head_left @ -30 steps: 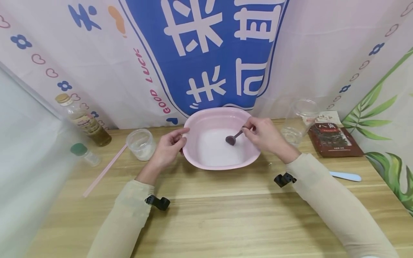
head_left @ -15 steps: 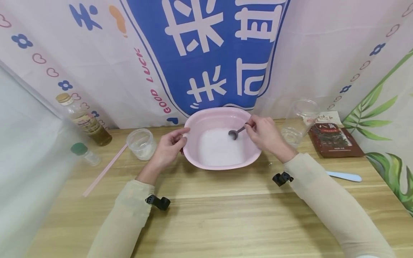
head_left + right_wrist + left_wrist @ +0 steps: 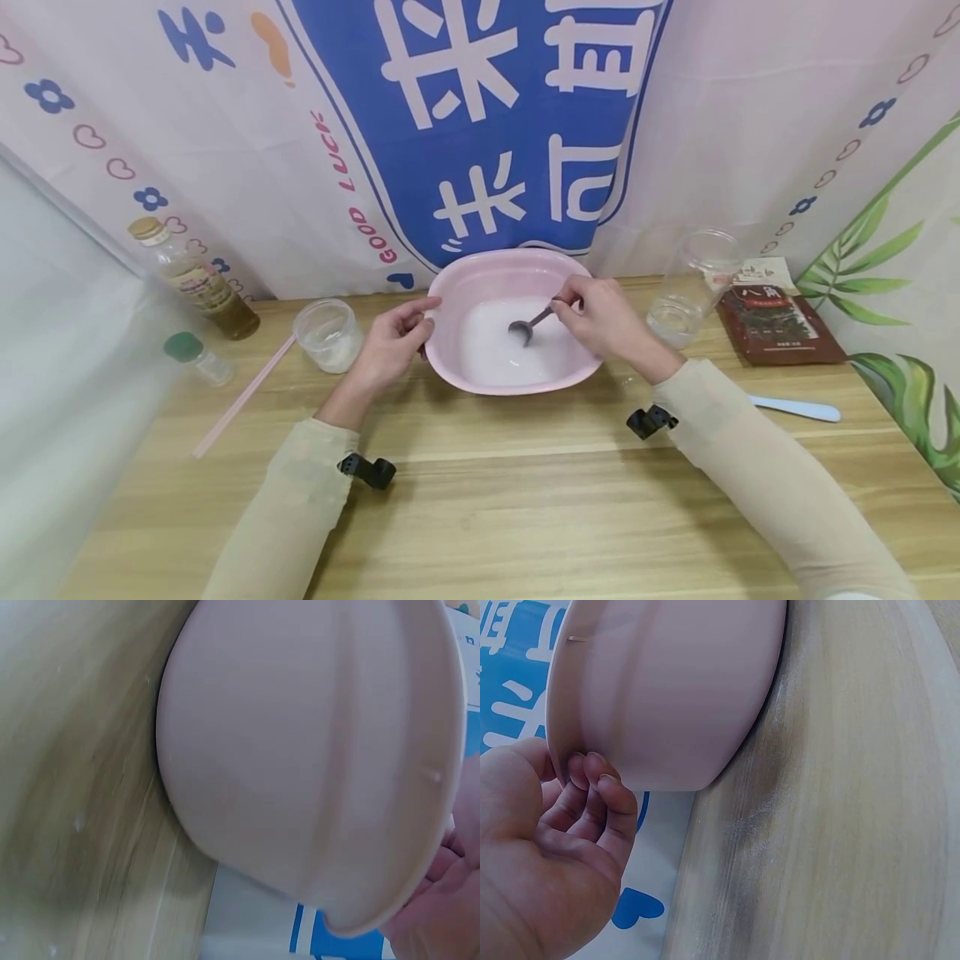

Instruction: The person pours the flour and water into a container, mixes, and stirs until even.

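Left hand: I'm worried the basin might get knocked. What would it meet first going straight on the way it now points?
The pink basin: the left hand has its grip on that rim, so moving on would probably push it at once, though depth is hard to judge.

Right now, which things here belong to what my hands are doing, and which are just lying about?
In use:
pink basin
white contents
left hand, pinching the basin's rim
dark spoon
right hand, gripping the spoon

Apparently just lying about, untouched:
amber-liquid bottle
green-capped container
pink stick
clear tub
clear cup
brown packet
light-blue utensil
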A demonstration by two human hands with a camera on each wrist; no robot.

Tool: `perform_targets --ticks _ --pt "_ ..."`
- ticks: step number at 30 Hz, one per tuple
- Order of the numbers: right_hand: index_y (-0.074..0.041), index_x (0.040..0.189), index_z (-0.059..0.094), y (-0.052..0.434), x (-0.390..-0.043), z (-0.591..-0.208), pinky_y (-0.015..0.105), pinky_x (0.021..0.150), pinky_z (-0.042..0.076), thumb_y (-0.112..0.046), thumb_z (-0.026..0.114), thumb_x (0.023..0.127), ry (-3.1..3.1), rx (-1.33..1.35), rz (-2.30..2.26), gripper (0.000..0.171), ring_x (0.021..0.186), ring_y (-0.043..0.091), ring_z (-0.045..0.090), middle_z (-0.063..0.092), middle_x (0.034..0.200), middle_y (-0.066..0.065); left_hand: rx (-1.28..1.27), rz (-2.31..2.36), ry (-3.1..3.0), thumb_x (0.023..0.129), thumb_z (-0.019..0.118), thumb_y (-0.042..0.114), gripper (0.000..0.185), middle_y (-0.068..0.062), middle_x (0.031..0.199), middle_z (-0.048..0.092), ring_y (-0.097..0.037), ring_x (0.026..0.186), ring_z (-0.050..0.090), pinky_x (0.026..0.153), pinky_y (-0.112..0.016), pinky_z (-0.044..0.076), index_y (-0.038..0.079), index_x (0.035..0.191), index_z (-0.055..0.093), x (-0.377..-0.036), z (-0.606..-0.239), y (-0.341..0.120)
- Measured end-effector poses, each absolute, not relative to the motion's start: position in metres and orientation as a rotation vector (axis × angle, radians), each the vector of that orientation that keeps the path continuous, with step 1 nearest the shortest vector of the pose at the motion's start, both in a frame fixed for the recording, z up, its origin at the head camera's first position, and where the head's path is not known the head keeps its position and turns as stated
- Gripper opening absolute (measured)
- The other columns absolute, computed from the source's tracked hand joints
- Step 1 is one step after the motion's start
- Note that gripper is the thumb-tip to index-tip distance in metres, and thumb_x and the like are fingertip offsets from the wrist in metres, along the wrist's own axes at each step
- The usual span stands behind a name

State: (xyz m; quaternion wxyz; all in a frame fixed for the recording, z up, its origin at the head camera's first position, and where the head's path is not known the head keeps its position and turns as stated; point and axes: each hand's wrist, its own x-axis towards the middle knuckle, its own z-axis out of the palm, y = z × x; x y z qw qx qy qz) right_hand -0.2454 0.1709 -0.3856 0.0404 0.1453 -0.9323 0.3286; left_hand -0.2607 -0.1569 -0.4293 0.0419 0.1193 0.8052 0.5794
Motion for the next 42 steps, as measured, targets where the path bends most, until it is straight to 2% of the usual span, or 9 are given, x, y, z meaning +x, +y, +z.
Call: perform_targets --ticks 7,15,20,28,35,42 --pt "-0.006 0.095 0.073 0.161 -0.239 -0.384 0.033 0.077 0.046 -0.011 0.069 0.104 -2.821 0.444 1.126 0.011 0.089 0.028 0.058 0.074 0.094 0.011 0.364 1.765 2.468 0.107 0.058 0.008 0.042 -0.004 0.084 0.062 -0.011 0.069 0.062 0.065 -0.029 0.059 -0.002 0.148 0.061 -0.261 -0.429 -0.157" --pt "-0.007 0.089 0.071 0.147 -0.23 -0.384 0.03 0.073 0.046 -0.01 0.07 0.101 -2.808 0.637 1.157 0.013 0.082 0.022 0.057 0.069 0.084 0.004 0.362 1.777 2.463 0.107 0.058 0.007 0.043 -0.004 0.084 0.062 -0.01 0.069 0.061 0.064 -0.028 0.059 -0.003 0.149 0.061 -0.262 -0.428 -0.157" --pt "-0.006 0.091 0.072 0.148 -0.234 -0.384 0.03 0.07 0.044 -0.01 0.069 0.101 -2.831 0.529 1.052 0.012 0.078 0.022 0.056 0.072 0.085 0.007 0.358 1.779 2.458 0.107 0.058 0.007 0.042 -0.004 0.084 0.062 -0.01 0.069 0.061 0.065 -0.028 0.059 -0.003 0.148 0.061 -0.262 -0.428 -0.156" --pt "-0.004 0.096 0.074 0.158 -0.245 -0.38 0.031 0.072 0.045 -0.013 0.066 0.103 -2.853 0.389 0.985 0.014 0.082 0.027 0.059 0.076 0.095 0.013 0.358 1.779 2.453 0.108 0.058 0.008 0.042 -0.006 0.085 0.062 -0.011 0.069 0.061 0.065 -0.027 0.058 -0.003 0.149 0.061 -0.262 -0.426 -0.156" --pt "-0.004 0.093 0.073 0.136 -0.251 -0.376 0.031 0.069 0.045 -0.013 0.067 0.103 -2.782 0.391 1.091 0.015 0.079 0.026 0.058 0.074 0.091 0.013 0.367 1.775 2.469 0.108 0.058 0.008 0.042 -0.005 0.084 0.063 -0.01 0.069 0.061 0.064 -0.029 0.059 -0.003 0.148 0.061 -0.262 -0.427 -0.158" --pt "-0.003 0.096 0.075 0.114 -0.257 -0.375 0.028 0.068 0.046 -0.014 0.066 0.105 -2.857 0.427 1.132 0.016 0.077 0.022 0.058 0.073 0.092 0.011 0.369 1.771 2.466 0.107 0.058 0.007 0.043 -0.003 0.083 0.063 -0.01 0.069 0.061 0.064 -0.028 0.059 -0.003 0.149 0.061 -0.261 -0.429 -0.157"
